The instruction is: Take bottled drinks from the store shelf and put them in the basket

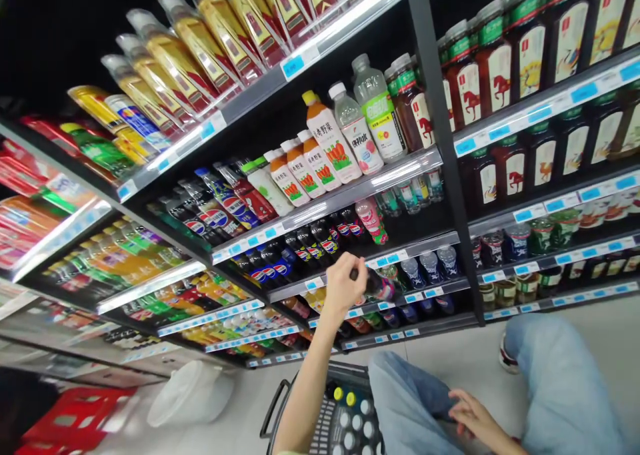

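Observation:
My left hand is stretched out to the lower shelves, its fingers wrapped round the capped neck of a dark bottle with a pinkish label. The bottle is tilted, its base pointing right, in front of a shelf edge. Just above it a pink bottle stands on the shelf, with dark cola bottles to its left. My right hand hangs by my knee, fingers apart and holding nothing. Below my left arm, a dark basket contains several bottles with white and yellow caps.
Drink shelves with price tags fill the wall ahead. A black upright post divides the bays. On the floor at left are a white bucket and red crates. My bent legs flank the right hand.

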### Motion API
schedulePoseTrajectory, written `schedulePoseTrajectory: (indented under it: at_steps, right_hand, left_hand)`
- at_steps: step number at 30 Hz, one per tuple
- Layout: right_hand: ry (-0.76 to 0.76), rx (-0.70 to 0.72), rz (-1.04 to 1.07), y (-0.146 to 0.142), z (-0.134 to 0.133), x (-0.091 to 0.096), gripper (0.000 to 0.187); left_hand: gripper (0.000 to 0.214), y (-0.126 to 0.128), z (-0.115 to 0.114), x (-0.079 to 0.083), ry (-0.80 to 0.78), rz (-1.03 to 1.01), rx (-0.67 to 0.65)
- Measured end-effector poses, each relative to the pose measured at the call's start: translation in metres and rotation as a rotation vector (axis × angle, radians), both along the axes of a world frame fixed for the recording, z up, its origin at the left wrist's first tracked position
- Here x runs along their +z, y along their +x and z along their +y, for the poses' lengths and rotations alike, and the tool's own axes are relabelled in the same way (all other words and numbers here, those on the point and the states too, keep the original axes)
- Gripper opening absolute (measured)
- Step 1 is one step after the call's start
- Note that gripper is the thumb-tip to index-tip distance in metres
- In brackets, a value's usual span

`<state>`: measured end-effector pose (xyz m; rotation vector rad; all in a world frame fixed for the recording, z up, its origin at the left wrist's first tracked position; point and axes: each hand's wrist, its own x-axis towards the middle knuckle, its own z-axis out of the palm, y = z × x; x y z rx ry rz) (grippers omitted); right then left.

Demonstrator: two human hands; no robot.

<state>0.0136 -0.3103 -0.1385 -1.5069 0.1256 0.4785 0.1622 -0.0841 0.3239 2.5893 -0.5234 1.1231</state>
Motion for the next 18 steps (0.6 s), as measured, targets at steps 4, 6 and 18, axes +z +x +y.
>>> schedulePoseTrajectory:
  at_steps: [4, 6, 18]
  right_hand:
    - [0.228, -0.021, -0.067, -0.003, -0.001, 0.013, 0.068]
    - [0.234, -0.105, -0.126, -0.010, 0.004, 0.019, 0.076]
    - [0.494, 0.124, 0.091, 0.010, -0.031, 0.051, 0.045]
  left_hand:
    - [0.035, -0.039, -0.049, -0.063, 0.012, 0.309, -0.097]
    - [0.033, -0.057, -0.073, -0.108, 0.047, 0.425, -0.105]
    - [0.011, -0.106, -0.096, -0.209, 0.159, 0.663, 0.009]
